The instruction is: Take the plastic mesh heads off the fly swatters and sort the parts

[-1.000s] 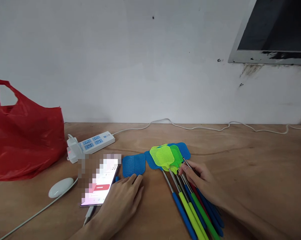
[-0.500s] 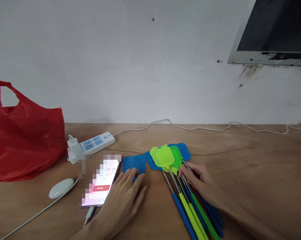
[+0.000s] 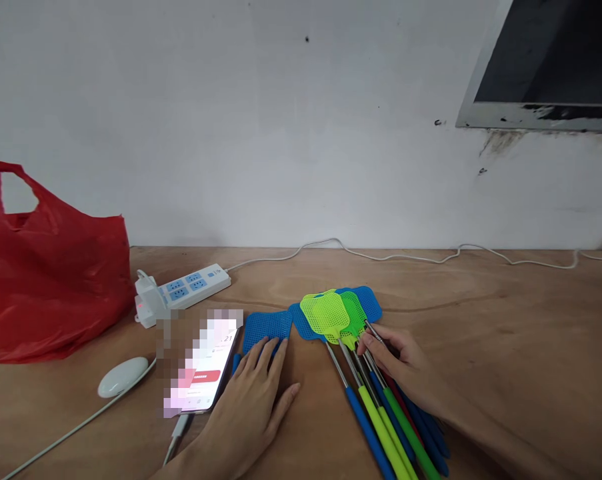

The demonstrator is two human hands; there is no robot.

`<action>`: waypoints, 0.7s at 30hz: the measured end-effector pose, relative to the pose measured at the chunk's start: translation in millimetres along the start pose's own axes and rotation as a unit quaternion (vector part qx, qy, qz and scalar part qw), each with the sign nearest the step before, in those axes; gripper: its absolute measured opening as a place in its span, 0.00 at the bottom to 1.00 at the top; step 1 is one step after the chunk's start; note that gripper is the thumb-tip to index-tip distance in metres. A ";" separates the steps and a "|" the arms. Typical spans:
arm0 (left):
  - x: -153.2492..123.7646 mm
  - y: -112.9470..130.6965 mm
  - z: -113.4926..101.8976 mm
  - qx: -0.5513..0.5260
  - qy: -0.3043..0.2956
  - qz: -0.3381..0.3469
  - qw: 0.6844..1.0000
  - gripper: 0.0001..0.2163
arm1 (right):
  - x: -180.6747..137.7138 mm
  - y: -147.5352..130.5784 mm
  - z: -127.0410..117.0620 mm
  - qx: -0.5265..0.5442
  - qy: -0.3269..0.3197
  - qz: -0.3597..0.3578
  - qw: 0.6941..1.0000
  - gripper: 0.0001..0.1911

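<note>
I look down on a bare plywood surface (image 3: pixel 505 320) that runs along a white wall. The single blue fly swatter (image 3: pixel 268 327) lies near the middle, its mesh head pointing away from me and its handle hidden beneath my left hand (image 3: pixel 253 393). That hand lies flat and open, fingers spread, with the fingertips (image 3: pixel 269 345) resting on the near edge of the mesh; it grips nothing.

Just to the right lies a bundle of fly swatters (image 3: pixel 338 312), their blue, yellow and green heads fanned and overlapping, the coloured handles running toward me. My right hand (image 3: pixel 401 363) rests on those handles with its fingers curled, and thumb and forefinger are pinched on a thin metal shaft (image 3: pixel 372 329) at the right of the bundle.

Just left of my left hand lies a phone (image 3: pixel 203 373), screen lit, a lead plugged into its near end. Farther left sits a small white oval device (image 3: pixel 123 375) on a cord. Beyond the phone is a white power strip (image 3: pixel 183 287), and a red plastic bag (image 3: pixel 51 267) stands at the far left. A white cable (image 3: pixel 405 255) trails along the foot of the wall.
</note>
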State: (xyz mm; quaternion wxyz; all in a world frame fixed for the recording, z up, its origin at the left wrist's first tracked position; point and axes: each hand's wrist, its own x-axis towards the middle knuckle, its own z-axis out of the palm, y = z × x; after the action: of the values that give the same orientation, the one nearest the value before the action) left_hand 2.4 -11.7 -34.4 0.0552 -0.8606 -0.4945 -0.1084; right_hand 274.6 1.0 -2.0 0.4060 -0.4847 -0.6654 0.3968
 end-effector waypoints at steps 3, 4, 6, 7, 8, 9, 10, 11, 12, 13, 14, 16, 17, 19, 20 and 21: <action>1.5 0.1 -1.8 0.000 0.000 -0.013 1.000 0.27 | -0.5 -0.2 -0.1 -0.002 0.000 0.001 1.000 0.22; 1.8 -0.1 -2.0 0.000 0.003 -0.019 1.000 0.27 | -0.6 -0.4 -0.2 -0.003 -0.001 0.001 1.000 0.22; 2.0 -0.2 -1.8 0.001 0.010 -0.029 1.000 0.27 | -0.5 -0.7 -0.2 -0.009 -0.004 0.001 1.000 0.22; 1.9 -0.1 -1.7 0.002 0.012 -0.033 0.999 0.27 | -0.4 -0.9 -0.2 -0.012 -0.004 0.000 1.000 0.22; 1.8 0.0 -1.4 0.004 0.012 -0.035 0.999 0.27 | -0.1 -1.2 -0.2 -0.017 -0.004 -0.001 1.000 0.22; 1.7 0.2 -1.2 0.007 0.011 -0.035 0.999 0.27 | 0.2 -1.5 -0.1 -0.021 -0.003 -0.003 1.000 0.22; 1.5 0.3 -0.8 0.010 0.009 -0.034 0.999 0.27 | 0.4 -1.8 0.0 -0.025 -0.003 -0.003 1.000 0.22; 1.2 0.3 -0.3 0.013 0.007 -0.033 0.999 0.27 | 0.7 -2.1 0.1 -0.028 -0.001 -0.003 1.000 0.22; 0.9 0.2 0.3 0.016 0.005 -0.030 0.999 0.27 | 0.8 -2.3 0.2 -0.030 0.000 -0.002 1.000 0.22; 0.6 0.0 0.9 0.019 0.003 -0.028 0.999 0.27 | 0.8 -2.5 0.2 -0.032 0.001 -0.002 0.999 0.22; 0.3 -0.3 1.5 0.021 0.001 -0.026 0.999 0.27 | 0.7 -2.6 0.3 -0.032 0.001 -0.002 0.999 0.22; 0.1 -0.6 1.7 0.026 -0.001 -0.021 0.999 0.28 | 0.3 -2.5 0.2 -0.028 0.000 -0.002 1.000 0.22; 0.3 -0.5 0.8 0.029 0.001 -0.018 0.999 0.28 | 0.1 -2.3 0.2 -0.025 0.001 -0.002 1.000 0.22; 1.6 0.7 -3.7 0.035 0.006 -0.015 0.999 0.26 | -0.1 -1.9 0.1 -0.016 -0.001 0.000 1.000 0.22; 2.5 1.8 -7.3 0.038 0.006 -0.015 0.999 0.23 | -0.2 -1.8 0.0 -0.012 -0.001 0.001 1.000 0.22; 3.6 3.4 -11.4 0.042 0.000 -0.015 0.999 0.21 | -0.1 -1.8 0.0 -0.009 -0.001 0.002 1.000 0.22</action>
State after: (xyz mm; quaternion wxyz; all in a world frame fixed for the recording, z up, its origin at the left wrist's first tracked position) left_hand 5.5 -12.7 -22.4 0.0891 -0.8500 -0.5117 -0.0883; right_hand 274.1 0.6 -0.3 0.4000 -0.4893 -0.6687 0.3917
